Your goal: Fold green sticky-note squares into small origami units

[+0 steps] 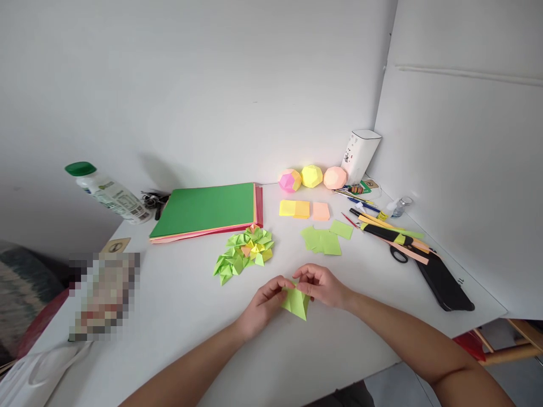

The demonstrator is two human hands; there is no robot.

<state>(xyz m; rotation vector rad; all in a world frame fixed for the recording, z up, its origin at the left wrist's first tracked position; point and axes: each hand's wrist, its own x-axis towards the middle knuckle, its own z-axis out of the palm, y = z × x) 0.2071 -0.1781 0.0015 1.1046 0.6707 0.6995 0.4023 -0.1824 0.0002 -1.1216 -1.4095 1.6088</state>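
Both hands meet over the white table (178, 305) on a small folded green paper piece (297, 303). My left hand (265, 302) pinches its left upper edge, fingers closed. My right hand (322, 285) pinches the top from the right, fingers curled. Just beyond lies a pile of folded green and yellow paper units (244, 253). Loose green paper squares (324, 238) lie to the right of the pile.
A stack of coloured paper (207, 210) with green on top lies at the back. Three paper balls (313, 177), sticky notes (303, 210), pens, scissors (399, 246), a black case (443, 280), a white box (360, 154) and a bottle (108, 193) stand around.
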